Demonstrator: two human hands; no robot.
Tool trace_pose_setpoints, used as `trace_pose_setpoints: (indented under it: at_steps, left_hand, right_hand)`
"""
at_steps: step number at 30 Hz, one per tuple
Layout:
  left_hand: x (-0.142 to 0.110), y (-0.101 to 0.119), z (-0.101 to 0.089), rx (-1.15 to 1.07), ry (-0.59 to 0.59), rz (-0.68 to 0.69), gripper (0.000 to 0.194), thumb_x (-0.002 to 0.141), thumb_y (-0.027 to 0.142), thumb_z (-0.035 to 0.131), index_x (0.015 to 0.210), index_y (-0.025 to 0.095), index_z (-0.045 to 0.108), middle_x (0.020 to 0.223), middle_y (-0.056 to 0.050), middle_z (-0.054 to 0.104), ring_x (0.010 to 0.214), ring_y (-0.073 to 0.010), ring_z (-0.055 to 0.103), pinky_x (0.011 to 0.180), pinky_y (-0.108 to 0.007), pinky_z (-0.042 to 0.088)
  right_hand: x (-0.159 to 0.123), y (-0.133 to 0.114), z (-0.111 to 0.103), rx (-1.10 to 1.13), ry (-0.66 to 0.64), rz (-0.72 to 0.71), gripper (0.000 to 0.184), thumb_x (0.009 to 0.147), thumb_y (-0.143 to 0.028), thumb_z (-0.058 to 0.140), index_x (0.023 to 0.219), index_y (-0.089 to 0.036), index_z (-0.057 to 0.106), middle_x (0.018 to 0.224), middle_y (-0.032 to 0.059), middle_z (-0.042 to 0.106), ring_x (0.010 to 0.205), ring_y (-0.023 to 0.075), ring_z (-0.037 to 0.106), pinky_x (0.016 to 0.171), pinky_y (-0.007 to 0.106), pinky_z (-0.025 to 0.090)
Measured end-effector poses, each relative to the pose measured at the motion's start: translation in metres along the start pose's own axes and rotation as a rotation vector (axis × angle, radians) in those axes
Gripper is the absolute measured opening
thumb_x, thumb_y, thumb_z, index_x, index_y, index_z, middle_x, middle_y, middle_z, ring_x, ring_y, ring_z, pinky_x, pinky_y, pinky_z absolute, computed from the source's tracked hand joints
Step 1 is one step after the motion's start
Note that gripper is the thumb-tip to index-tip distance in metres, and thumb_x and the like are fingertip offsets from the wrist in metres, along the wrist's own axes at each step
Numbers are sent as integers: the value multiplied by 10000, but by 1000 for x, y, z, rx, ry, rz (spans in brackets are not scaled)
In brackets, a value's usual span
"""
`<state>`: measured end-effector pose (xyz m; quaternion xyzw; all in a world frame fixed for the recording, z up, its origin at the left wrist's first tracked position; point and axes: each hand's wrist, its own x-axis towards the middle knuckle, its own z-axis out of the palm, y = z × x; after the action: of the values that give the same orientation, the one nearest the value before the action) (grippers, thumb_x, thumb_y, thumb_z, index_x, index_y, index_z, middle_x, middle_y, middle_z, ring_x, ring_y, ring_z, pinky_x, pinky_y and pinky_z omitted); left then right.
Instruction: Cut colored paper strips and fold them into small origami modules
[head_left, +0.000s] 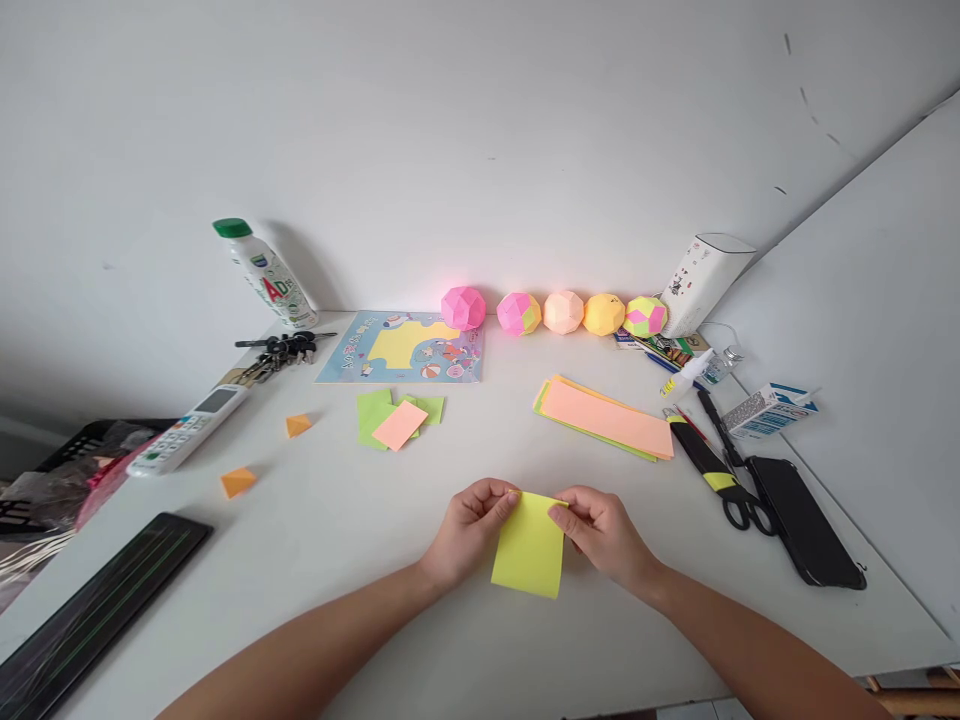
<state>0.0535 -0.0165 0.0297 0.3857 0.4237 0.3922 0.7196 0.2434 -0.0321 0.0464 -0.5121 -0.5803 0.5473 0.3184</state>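
A yellow sheet of paper [528, 550] is held up between my two hands above the white table. My left hand [474, 525] pinches its upper left corner with thumb and fingers. At the upper right corner, my right hand [606, 530] grips the same sheet. The lower edge of the paper hangs free towards me. Beyond my left hand lie several green paper pieces [373, 415] with a pink paper piece [400, 425] on top. Past my right hand rests a stack of long paper strips [606, 415], pink uppermost.
Paper balls [563, 312] line the wall beside a blue picture sheet [352, 360]. Two orange folded pieces [238, 482], a remote control [187, 430], keys [281, 350] and a bottle [270, 275] are left. Scissors [716, 475], a phone [806, 520] and a glue bottle [686, 375] lie right.
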Motion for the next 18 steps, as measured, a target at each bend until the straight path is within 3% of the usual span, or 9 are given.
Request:
trace_pose_setpoints:
  at_steps: [18]
  left_hand:
    - [0, 0, 0, 3, 9, -3, 325, 705, 472, 654, 775, 164, 575, 716, -17, 646, 633, -141, 593, 578, -255, 456]
  right_hand:
    - [0, 0, 0, -29, 7, 3, 282, 840, -439, 520, 817, -174, 614, 628, -6, 586, 513, 103, 472, 443, 211, 333]
